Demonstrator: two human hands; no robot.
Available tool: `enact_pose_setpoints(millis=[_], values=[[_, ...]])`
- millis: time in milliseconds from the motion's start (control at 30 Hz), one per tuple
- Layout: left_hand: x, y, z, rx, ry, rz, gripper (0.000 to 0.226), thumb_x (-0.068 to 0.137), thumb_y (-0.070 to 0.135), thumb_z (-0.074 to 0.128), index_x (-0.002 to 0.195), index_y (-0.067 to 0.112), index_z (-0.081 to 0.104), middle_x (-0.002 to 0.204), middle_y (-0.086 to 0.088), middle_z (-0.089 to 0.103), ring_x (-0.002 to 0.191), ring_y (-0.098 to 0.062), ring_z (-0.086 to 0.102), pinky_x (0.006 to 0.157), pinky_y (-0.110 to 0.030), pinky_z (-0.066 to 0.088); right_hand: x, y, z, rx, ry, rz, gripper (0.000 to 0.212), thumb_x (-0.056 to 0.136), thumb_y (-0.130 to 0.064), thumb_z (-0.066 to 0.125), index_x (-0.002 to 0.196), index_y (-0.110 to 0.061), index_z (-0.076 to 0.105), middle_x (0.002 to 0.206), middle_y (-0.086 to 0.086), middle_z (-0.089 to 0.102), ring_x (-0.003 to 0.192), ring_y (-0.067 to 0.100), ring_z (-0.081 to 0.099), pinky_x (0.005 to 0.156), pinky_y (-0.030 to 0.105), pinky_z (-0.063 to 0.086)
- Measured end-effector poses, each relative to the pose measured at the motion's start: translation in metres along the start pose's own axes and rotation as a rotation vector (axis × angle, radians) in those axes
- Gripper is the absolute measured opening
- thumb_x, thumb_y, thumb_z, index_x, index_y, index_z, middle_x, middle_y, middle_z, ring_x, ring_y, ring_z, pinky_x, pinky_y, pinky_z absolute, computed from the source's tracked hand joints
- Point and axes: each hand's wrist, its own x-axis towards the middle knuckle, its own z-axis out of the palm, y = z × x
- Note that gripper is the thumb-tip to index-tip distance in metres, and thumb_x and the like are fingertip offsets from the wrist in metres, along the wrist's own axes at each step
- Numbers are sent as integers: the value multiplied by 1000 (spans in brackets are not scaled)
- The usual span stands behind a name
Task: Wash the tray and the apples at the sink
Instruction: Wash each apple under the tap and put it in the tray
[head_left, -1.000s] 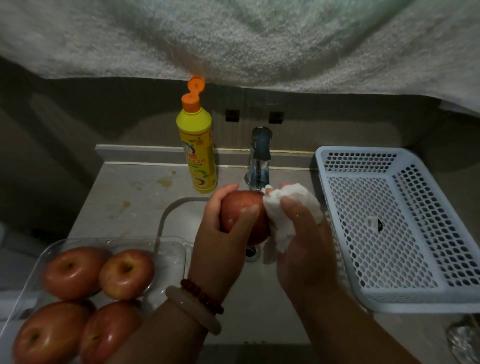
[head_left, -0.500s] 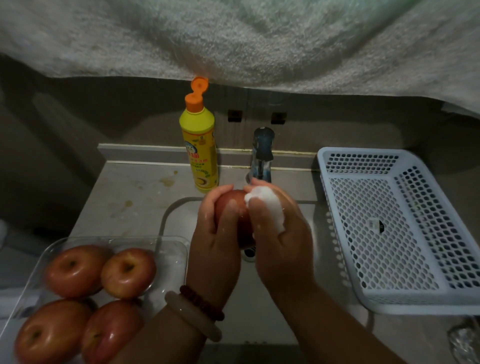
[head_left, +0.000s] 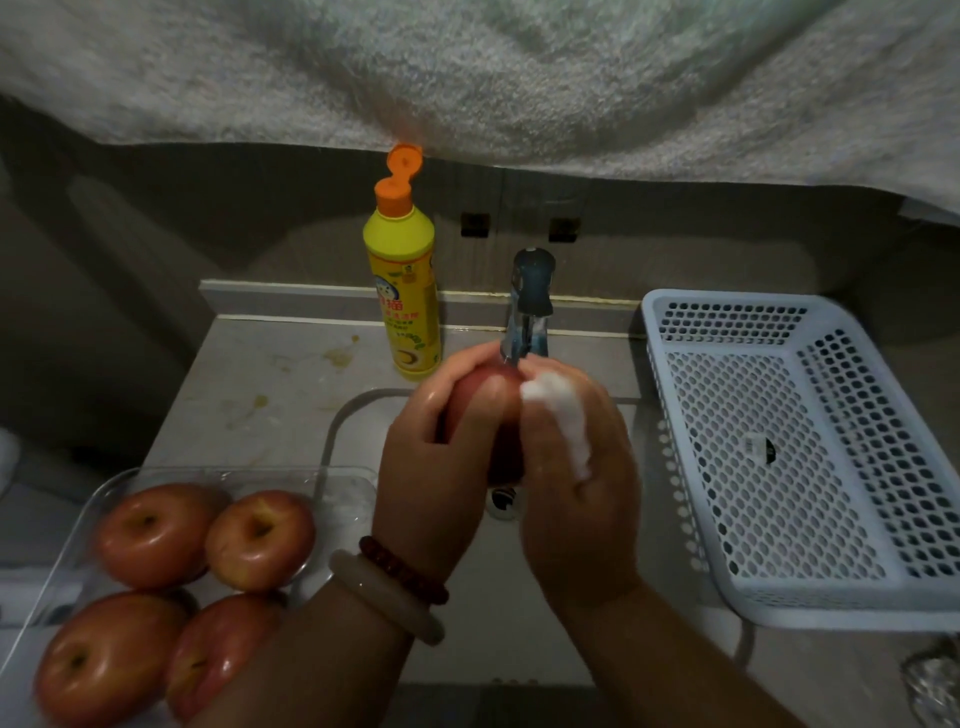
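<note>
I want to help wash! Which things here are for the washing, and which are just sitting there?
For washing: red apple in both hands, white cloth, clear plastic tray with four red apples, tap.
Just sitting: yellow soap bottle, white plastic basket.

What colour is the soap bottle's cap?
Orange, flipped open on the yellow soap bottle; cap shows in the head view.

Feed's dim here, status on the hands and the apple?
Left hand grips apple over sink; right hand rubs it with white cloth. Nothing in the way.

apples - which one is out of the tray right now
The apple gripped by the left hand over the sink; the other four lie in the clear tray.
</note>
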Motion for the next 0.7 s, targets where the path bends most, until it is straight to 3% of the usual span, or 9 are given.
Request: enact_pose_setpoints(millis=[67, 100, 267, 333, 400, 467, 533, 600, 700], values=[[-3, 0, -4, 107, -51, 86, 43, 80, 51, 50, 122, 41, 50, 124, 18, 57, 112, 6, 54, 83, -8, 46, 10, -1, -1, 334, 2, 437, 30, 82, -54, 57, 104, -36, 67, 107, -6, 68, 102, 18, 66, 85, 54, 55], [-3, 0, -5, 113, -76, 101, 47, 80, 51, 51, 125, 42, 46, 130, 18, 53, 115, 7, 52, 84, -7, 44, 13, 0, -2, 368, -5, 505, 31, 79, -53, 58, 102, -34, 68, 103, -4, 69, 98, 21, 67, 81, 57, 55], [5, 5, 5, -314, -155, -267, 50, 71, 55, 58, 112, 26, 59, 110, -4, 68, 103, -25, 66, 81, -42, 56, 4, 3, -9, -223, -52, -287, 30, 99, -29, 46, 106, -7, 64, 111, 7, 63, 109, 12, 57, 96, 27, 45], [5, 5, 5, -398, -174, -290, 48, 75, 47, 60, 112, 15, 60, 104, -9, 70, 100, -26, 68, 80, -41, 57, 1, 7, -11, -329, -71, -436, 36, 101, -31, 43, 114, -2, 60, 121, 15, 59, 117, 22, 55, 101, 36, 44], [3, 6, 3, -297, -150, -167, 38, 78, 45, 57, 111, 26, 63, 106, 0, 71, 99, -16, 68, 76, -29, 57, -1, 7, -13, -332, -75, -475, 36, 100, -32, 44, 117, -4, 59, 128, 13, 55, 121, 27, 54, 102, 44, 44], [5, 2, -4, -113, -126, -46, 40, 77, 50, 56, 115, 39, 61, 116, 7, 67, 107, -10, 63, 84, -28, 55, -2, -1, -12, -223, -45, -337, 33, 98, -36, 47, 114, -12, 63, 124, 7, 60, 117, 23, 57, 99, 40, 46], [9, -2, -13, 109, -179, 131, 47, 78, 49, 60, 123, 40, 56, 129, 13, 58, 117, -3, 55, 94, -21, 48, 8, -13, -12, 47, 27, 62, 24, 88, -47, 56, 105, -34, 67, 109, -7, 67, 105, 14, 64, 88, 40, 54], [11, -5, -18, 282, -282, 304, 57, 78, 47, 63, 132, 36, 49, 136, 20, 48, 125, 2, 47, 99, -15, 42, 21, -10, -15, 390, -33, 448, 24, 79, -48, 61, 96, -34, 69, 95, -5, 69, 93, 18, 67, 77, 46, 57], [12, -1, -13, 317, -284, 289, 58, 78, 50, 62, 133, 43, 43, 136, 24, 44, 125, 11, 43, 98, -10, 39, 28, -9, -18, 406, -62, 499, 26, 80, -40, 61, 100, -26, 70, 98, 0, 71, 94, 22, 68, 78, 49, 57]])
